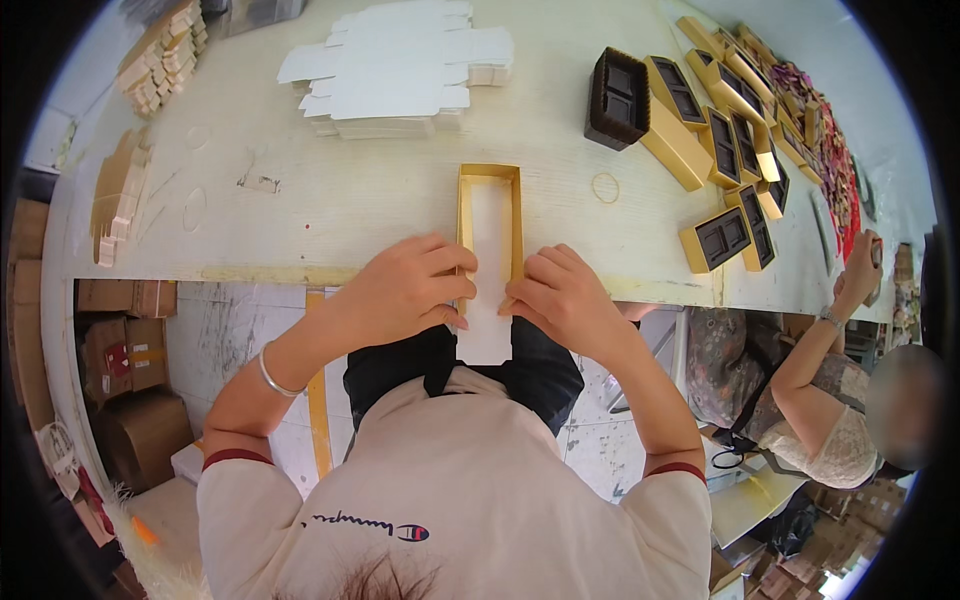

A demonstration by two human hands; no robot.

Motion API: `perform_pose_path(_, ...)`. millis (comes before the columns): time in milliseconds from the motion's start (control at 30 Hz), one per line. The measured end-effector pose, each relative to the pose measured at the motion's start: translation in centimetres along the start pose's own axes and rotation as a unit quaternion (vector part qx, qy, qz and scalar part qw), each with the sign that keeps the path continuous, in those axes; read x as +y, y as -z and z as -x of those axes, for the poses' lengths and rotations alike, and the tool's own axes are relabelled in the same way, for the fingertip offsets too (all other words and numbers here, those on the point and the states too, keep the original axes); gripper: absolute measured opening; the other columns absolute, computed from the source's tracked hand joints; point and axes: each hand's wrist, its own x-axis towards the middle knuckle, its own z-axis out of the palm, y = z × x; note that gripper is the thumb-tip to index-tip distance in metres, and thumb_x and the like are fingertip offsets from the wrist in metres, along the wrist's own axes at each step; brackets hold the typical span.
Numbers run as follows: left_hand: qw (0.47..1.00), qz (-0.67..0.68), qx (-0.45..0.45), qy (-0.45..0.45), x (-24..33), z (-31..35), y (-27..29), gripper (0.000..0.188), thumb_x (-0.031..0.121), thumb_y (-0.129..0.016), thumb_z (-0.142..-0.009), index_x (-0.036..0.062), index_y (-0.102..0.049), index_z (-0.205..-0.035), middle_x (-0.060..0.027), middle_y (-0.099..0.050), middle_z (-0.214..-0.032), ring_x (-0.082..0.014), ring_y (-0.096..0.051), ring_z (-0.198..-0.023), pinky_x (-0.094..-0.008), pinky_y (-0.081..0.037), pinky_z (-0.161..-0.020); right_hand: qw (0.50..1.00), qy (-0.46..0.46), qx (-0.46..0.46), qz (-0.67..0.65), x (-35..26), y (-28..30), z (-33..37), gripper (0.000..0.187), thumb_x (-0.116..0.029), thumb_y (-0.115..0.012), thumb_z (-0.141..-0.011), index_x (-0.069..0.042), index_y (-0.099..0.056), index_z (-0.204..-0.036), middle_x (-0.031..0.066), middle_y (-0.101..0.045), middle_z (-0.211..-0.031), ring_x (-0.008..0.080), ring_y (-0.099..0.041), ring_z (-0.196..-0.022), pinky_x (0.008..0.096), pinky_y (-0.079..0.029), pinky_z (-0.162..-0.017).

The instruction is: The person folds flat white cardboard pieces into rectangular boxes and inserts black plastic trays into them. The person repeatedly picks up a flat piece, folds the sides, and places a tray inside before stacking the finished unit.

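Observation:
A long, narrow carton box [491, 215], gold on its raised walls and white inside, lies between my hands at the table's front edge. Its far end and sides stand up, while the near end is flat and reaches past the edge over my lap. My left hand [412, 282] is closed on the left wall, fingers curled over it. At the near right corner, my right hand [562, 300] pinches the carton's side between thumb and fingers. The fingertips partly hide both near corners.
Flat white carton blanks [395, 60] are stacked at the back. Gold blanks [122, 195] lie at left. A dark plastic tray [616, 98] stands beside several gold boxes with dark inserts [722, 240] at right. A rubber band [605, 187] lies nearby. Another person's arm [815, 350] is at far right.

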Motion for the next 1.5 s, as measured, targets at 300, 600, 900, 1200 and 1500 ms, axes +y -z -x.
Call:
perform_pose_path(300,0.988,0.018,0.102,0.112,0.9,-0.9,-2.2,0.027,0.012,-0.079,-0.068,0.0072,-0.063,-0.089,-0.0035,-0.059,-0.070,-0.0226,-0.056,-0.066,-0.0338,-0.045,-0.058,0.994,-0.075,0.032,-0.073,-1.4,-2.1,-0.7,0.014,-0.001,-0.062,-0.076,-0.001,-0.056,-0.089,0.0108,-0.055,-0.080,0.0294,-0.053,-0.077,0.0355,-0.042,-0.070)
perform_pose_path(600,0.986,0.007,0.099,0.134,1.3,-0.7,-2.3,0.014,0.010,-0.074,-0.072,0.0061,-0.061,-0.071,-0.0055,-0.049,-0.064,-0.0245,-0.053,-0.062,-0.0366,-0.042,-0.054,0.995,-0.080,0.056,0.010,-2.4,-1.3,2.4,0.057,0.003,-0.060,-0.070,0.002,-0.052,-0.126,0.0148,-0.056,-0.106,0.0284,-0.055,-0.090,0.0379,-0.044,-0.079)
perform_pose_path(900,0.986,0.072,0.078,0.128,0.7,-0.3,-2.2,0.016,0.016,-0.074,-0.076,0.0053,-0.062,-0.080,-0.0070,-0.055,-0.073,-0.0233,-0.054,-0.064,-0.0335,-0.042,-0.055,0.992,0.070,0.077,0.067,-0.6,-2.3,2.0,0.047,-0.006,-0.068,-0.074,0.003,-0.058,-0.118,0.0141,-0.056,-0.122,0.0261,-0.057,-0.094,0.0354,-0.047,-0.078)
perform_pose_path(1200,0.938,0.271,0.050,0.209,0.5,0.1,-0.6,0.034,0.019,-0.068,-0.087,0.0053,-0.050,-0.113,-0.0115,-0.061,-0.092,-0.0189,-0.056,-0.068,-0.0293,-0.047,-0.062,0.908,-0.186,0.198,-0.319,-1.7,-4.1,-0.7,0.017,0.005,-0.068,-0.079,0.001,-0.059,-0.093,0.0113,-0.059,-0.093,0.0200,-0.056,-0.069,0.0316,-0.047,-0.057)
perform_pose_path(1500,0.972,0.028,0.186,0.141,2.1,0.5,-2.4,0.015,0.008,-0.068,-0.082,0.0042,-0.059,-0.094,-0.0081,-0.057,-0.096,-0.0253,-0.058,-0.068,-0.0337,-0.049,-0.059,0.977,-0.021,0.176,0.120,-2.6,-3.7,-1.0,0.026,-0.005,-0.070,-0.075,0.001,-0.061,-0.099,0.0118,-0.055,-0.105,0.0204,-0.052,-0.069,0.0320,-0.042,-0.058)
